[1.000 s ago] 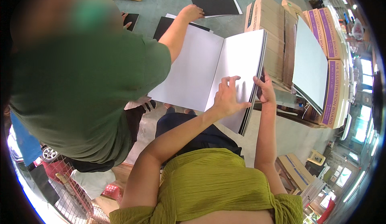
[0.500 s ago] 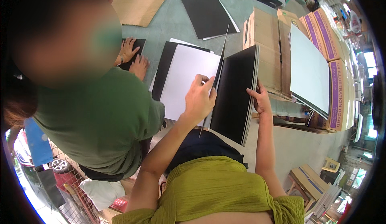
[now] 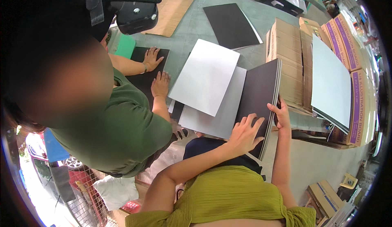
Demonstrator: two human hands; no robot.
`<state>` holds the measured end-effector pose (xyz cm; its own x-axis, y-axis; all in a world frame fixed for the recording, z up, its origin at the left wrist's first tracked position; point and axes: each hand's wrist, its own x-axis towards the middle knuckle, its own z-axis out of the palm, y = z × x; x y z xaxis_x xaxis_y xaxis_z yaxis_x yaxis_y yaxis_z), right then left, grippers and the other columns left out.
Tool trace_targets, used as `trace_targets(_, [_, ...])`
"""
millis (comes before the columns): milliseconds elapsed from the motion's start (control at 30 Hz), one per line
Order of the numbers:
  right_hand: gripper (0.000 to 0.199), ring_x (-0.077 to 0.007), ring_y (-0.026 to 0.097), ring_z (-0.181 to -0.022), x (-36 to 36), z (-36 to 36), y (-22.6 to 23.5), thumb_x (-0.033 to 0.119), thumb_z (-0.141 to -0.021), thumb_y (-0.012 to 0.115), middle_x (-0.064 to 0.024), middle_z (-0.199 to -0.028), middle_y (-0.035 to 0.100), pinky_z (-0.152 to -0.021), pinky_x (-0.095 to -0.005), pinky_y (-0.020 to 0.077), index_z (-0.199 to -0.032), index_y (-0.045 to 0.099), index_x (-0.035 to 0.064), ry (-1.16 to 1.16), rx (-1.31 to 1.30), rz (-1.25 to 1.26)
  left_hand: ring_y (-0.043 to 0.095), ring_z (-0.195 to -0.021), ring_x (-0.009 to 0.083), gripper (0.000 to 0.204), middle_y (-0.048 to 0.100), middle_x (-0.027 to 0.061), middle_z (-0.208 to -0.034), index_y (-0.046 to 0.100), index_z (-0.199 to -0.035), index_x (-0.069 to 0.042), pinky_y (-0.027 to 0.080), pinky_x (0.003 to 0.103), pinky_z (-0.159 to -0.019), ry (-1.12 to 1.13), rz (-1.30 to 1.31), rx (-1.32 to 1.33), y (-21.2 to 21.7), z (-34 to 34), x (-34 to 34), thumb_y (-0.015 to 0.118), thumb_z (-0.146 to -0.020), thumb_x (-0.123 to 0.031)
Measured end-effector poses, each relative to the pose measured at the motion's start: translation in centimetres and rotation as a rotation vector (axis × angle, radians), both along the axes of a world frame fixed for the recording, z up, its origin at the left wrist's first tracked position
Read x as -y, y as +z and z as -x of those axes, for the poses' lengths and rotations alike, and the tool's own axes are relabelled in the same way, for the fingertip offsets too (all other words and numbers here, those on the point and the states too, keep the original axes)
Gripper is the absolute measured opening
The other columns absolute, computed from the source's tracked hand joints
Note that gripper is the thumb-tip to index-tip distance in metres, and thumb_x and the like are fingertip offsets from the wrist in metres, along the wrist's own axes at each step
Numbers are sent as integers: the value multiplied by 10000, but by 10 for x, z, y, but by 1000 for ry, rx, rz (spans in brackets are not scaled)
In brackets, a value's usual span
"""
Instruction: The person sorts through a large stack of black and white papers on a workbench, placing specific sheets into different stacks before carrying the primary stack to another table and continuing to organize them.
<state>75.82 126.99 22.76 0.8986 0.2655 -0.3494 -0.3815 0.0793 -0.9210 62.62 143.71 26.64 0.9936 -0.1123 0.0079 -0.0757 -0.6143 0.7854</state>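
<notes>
A stack of black boards (image 3: 261,92) leans at a low angle against cardboard boxes (image 3: 288,59). My left hand (image 3: 244,134) lies flat on the stack's black face near its lower end, fingers spread. My right hand (image 3: 280,113) grips the right edge of the stack. Just left of the stack lie a white sheet (image 3: 206,76) and, partly under it, a grey sheet (image 3: 222,112).
A co-worker in a green shirt (image 3: 122,125) crouches at my left, both hands (image 3: 157,70) pressed on a black board (image 3: 143,74) on the floor. Another black board (image 3: 230,25) and a brown cardboard piece (image 3: 171,15) lie farther off. Purple-edged cartons (image 3: 355,104) stand at right under a pale board (image 3: 330,84).
The white sheet has been turned over to the left and now lies flat. The black stack has dropped lower. The co-worker's hands have moved onto the black board at left.
</notes>
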Motion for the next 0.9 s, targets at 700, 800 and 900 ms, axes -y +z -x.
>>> trace_targets(700, [675, -163, 542, -1080, 4, -4, -2, 70, -765, 753, -67, -1220, 571, -944, -311, 429, -1362, 443, 11, 26, -13, 22, 447, -1193, 377, 877, 362, 215, -1329, 278, -1403, -94, 441, 448, -967, 25, 308, -274, -26, -34, 4, 780, -707, -274])
trace_targets(800, [726, -172, 528, -1115, -3, -2, -1, 93, -754, 775, -74, -1257, 554, -967, -319, 417, -1385, 424, 21, 39, -17, 36, 463, -1183, 374, 919, 368, 210, -1331, 238, -1432, -92, 439, 445, -969, 39, 341, -299, -24, -28, 0, 778, -708, -259])
trace_targets(900, [767, -181, 519, -1131, -9, -2, 2, 104, -737, 792, -78, -1268, 547, -987, -327, 405, -1399, 411, 31, 44, 0, 62, 488, -1163, 371, 910, 385, 210, -1320, 241, -1437, -89, 434, 438, -982, 21, 411, -289, -27, -28, -7, 773, -718, -255])
